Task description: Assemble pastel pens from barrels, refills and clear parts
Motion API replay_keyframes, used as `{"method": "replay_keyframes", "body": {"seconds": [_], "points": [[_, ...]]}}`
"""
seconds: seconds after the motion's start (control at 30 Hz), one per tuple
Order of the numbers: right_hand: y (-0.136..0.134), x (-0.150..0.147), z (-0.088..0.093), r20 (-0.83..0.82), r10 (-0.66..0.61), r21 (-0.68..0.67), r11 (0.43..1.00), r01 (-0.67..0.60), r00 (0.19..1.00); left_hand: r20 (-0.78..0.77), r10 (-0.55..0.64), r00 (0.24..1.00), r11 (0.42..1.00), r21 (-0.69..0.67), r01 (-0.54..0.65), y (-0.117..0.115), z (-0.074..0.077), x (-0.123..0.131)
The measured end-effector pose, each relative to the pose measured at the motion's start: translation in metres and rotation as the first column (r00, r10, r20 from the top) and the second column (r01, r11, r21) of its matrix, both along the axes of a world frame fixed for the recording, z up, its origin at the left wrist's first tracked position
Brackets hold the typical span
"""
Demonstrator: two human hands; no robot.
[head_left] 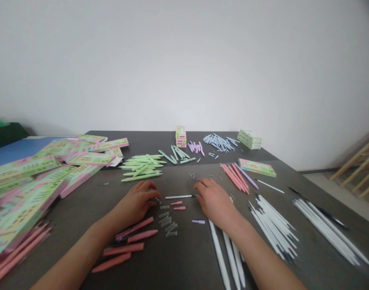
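Observation:
My left hand [139,201] is closed, with a small clear plastic piece [158,200] at its fingertips. My right hand [214,200] has its fingers bent together at the dark tip of a thin white pen refill [178,197], which points left across the table. Between my hands lie two small pink tips [179,208] and several clear plastic tubes [169,221]. A small purple tip [198,221] sits nearer to me. Pink pen barrels and caps [124,249] lie below my left hand. Beneath my right forearm, long white sticks [219,253] are partly covered.
Flat printed boxes [87,158] pile up on the left. Green pens [142,166], purple parts [196,148] and blue parts [219,142] lie toward the back. Stacked boxes [250,139] stand behind. On the right are pink barrels [235,177] and white refills [273,225].

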State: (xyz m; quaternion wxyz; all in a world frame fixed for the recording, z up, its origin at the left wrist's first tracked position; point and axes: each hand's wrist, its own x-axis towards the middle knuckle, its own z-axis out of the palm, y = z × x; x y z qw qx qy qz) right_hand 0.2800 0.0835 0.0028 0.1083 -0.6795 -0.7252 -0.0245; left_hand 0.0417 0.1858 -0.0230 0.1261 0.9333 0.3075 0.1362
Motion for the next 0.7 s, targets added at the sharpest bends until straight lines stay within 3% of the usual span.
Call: {"method": "replay_keyframes", "body": {"seconds": [0.3, 0.5, 0.6, 0.7], "points": [[-0.009, -0.024, 0.0, -0.092, 0.163, 0.051, 0.986, -0.159, 0.982, -0.069, 0.032, 0.997, 0.997, 0.066, -0.027, -0.005, 0.0, 0.009], [-0.012, -0.025, 0.004, -0.118, 0.153, 0.07, 0.987, -0.146, 0.981, 0.006, 0.07, 0.998, 0.992, 0.108, -0.07, -0.007, 0.006, 0.007], [-0.012, -0.025, 0.005, -0.159, 0.154, 0.061, 0.987, -0.146, 0.975, 0.158, 0.093, 0.983, 0.994, 0.041, -0.1, -0.008, 0.007, 0.007], [-0.012, -0.026, 0.006, -0.198, 0.147, 0.026, 0.989, -0.145, 0.969, 0.299, 0.202, 0.932, 0.976, -0.142, -0.166, -0.012, 0.006, 0.01]]}}
